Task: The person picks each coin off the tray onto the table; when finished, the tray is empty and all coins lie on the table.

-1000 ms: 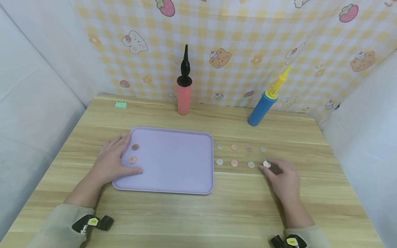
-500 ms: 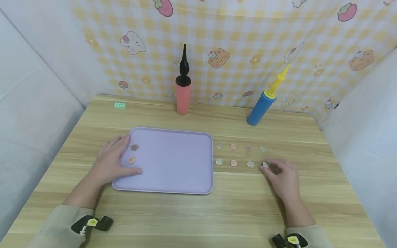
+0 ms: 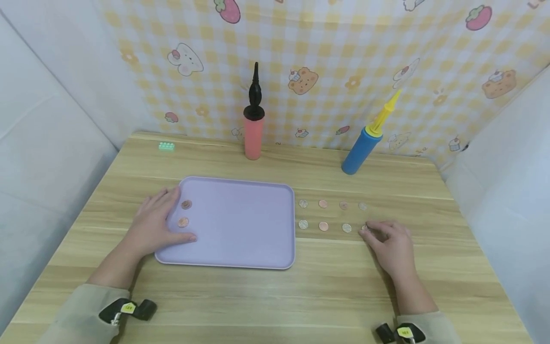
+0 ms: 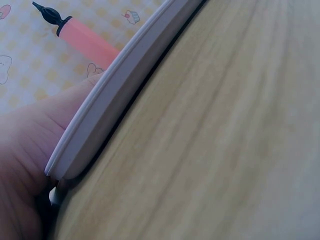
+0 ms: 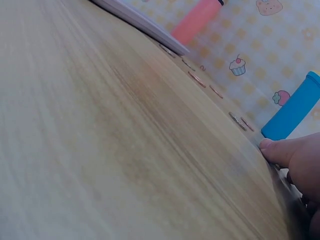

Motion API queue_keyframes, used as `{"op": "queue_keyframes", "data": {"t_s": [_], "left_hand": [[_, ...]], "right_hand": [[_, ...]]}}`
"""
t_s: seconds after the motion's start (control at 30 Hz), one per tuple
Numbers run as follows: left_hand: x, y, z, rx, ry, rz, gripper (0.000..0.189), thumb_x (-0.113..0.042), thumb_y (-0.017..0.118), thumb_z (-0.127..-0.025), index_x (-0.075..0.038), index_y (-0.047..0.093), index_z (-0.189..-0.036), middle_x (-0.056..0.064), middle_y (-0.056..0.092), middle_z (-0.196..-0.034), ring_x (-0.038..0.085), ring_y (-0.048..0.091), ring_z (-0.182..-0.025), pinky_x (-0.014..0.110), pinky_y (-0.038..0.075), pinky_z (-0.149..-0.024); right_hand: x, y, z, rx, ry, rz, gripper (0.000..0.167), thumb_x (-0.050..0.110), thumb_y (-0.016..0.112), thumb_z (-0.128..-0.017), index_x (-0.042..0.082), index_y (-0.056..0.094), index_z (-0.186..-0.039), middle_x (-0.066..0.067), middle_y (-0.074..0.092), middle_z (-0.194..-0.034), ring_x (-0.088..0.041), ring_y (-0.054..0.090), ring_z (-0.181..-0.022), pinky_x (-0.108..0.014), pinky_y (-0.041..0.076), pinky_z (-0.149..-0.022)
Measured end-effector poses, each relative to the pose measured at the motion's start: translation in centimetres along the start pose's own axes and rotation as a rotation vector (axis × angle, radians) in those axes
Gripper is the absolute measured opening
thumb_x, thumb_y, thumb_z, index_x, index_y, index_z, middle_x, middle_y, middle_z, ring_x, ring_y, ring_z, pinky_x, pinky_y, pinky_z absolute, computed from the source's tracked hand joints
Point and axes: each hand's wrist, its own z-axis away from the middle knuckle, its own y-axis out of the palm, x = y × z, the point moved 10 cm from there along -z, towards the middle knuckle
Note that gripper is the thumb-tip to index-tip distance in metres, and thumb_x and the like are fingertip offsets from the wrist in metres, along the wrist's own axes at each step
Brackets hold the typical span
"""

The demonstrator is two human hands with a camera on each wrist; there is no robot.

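Observation:
A lilac tray [image 3: 245, 224] lies on the wooden table, with two copper-coloured coins at its left end: one coin [image 3: 186, 204] behind the other coin [image 3: 183, 222]. My left hand [image 3: 152, 224] rests on the tray's left edge, thumb stretched over the tray floor and fingers along the rim. Right of the tray, coins stand in two rows, silver and copper mixed. My right hand [image 3: 393, 248] has its thumb and index finger at the rightmost coin [image 3: 364, 229] of the front row, pinching it at table level. The fingertips partly cover that coin.
A pink balloon pump [image 3: 253, 136] with a black nozzle stands behind the tray. A blue pump [image 3: 362, 152] with a yellow nozzle leans against the checked cloth [image 3: 326, 43] at the back right. A mint toy brick [image 3: 166, 146] lies at the back left.
The right thumb and finger have shifted slightly left with the coin, which now shows less of its face. The left hand and tray keep their places.

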Motion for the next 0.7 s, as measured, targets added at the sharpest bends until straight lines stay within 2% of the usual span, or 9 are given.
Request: {"op": "queue_keyframes", "data": {"t_s": [0.33, 0.6, 0.7], "left_hand": [[-0.2, 0.2, -0.19, -0.006, 0.021, 0.002, 0.136, -0.064, 0.094, -0.07, 0.006, 0.026, -0.165, 0.031, 0.032, -0.167, 0.057, 0.022, -0.154, 0.072, 0.005, -0.125], [-0.31, 0.26, -0.37, -0.003, 0.031, -0.01, 0.138, -0.064, 0.094, -0.07, 0.008, 0.024, -0.165, 0.034, 0.032, -0.166, 0.059, 0.023, -0.153, 0.074, 0.008, -0.123], [-0.3, 0.04, -0.35, -0.018, 0.039, -0.022, 0.14, -0.064, 0.095, -0.067, 0.009, 0.025, -0.165, 0.036, 0.034, -0.164, 0.06, 0.025, -0.151, 0.076, 0.011, -0.121]], "right_hand": [[-0.01, -0.21, 0.24, -0.005, 0.02, -0.004, 0.021, 0.007, 0.09, -0.086, 0.0, 0.083, -0.104, -0.019, 0.074, -0.098, -0.037, 0.063, -0.097, -0.048, 0.037, -0.092], [0.14, -0.02, -0.26, -0.091, 0.011, -0.026, 0.017, 0.014, 0.086, -0.091, 0.0, 0.082, -0.1, -0.02, 0.077, -0.1, -0.04, 0.069, -0.098, -0.05, 0.041, -0.097], [0.58, 0.42, -0.67, -0.106, -0.006, -0.038, 0.016, 0.015, 0.085, -0.092, 0.001, 0.082, -0.101, -0.019, 0.077, -0.1, -0.039, 0.066, -0.099, -0.049, 0.042, -0.095]]}}
